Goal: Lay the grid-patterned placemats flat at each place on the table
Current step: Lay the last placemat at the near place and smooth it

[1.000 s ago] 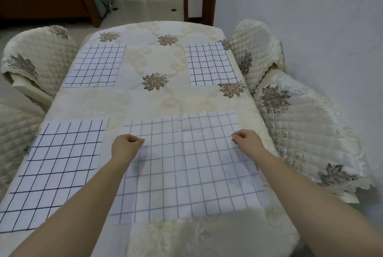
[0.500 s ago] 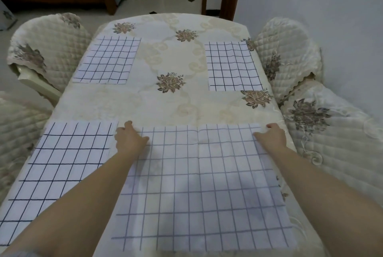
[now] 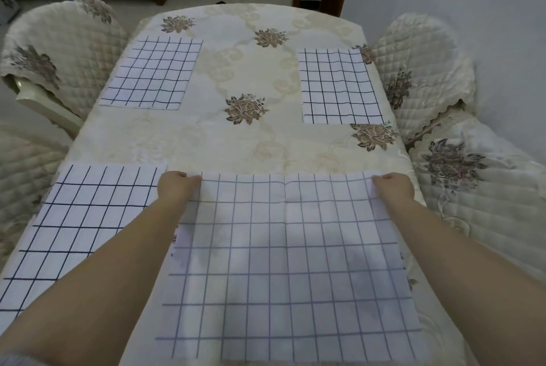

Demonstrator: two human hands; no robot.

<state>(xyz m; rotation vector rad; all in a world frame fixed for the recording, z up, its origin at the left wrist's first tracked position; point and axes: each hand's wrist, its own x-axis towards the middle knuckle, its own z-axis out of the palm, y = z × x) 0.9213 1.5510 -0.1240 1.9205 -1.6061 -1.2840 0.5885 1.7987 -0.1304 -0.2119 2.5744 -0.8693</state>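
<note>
A white grid-patterned placemat (image 3: 289,271) lies spread in front of me on the near right of the table (image 3: 242,147). My left hand (image 3: 176,187) pinches its far left corner and my right hand (image 3: 394,187) pinches its far right corner. Another placemat (image 3: 79,224) lies flat at the near left, partly under my left forearm. Two more lie flat at the far left (image 3: 153,73) and far right (image 3: 338,86).
The table wears a cream floral cloth. Quilted chair covers flank it: one at the far left (image 3: 59,49), one at the near left (image 3: 20,173), two on the right (image 3: 422,70) (image 3: 484,188). A white wall runs along the right; a doorway lies beyond the far end.
Both hands slid up along the near right placemat to its far corners and spread wider apart. The camera moved closer over the table.
</note>
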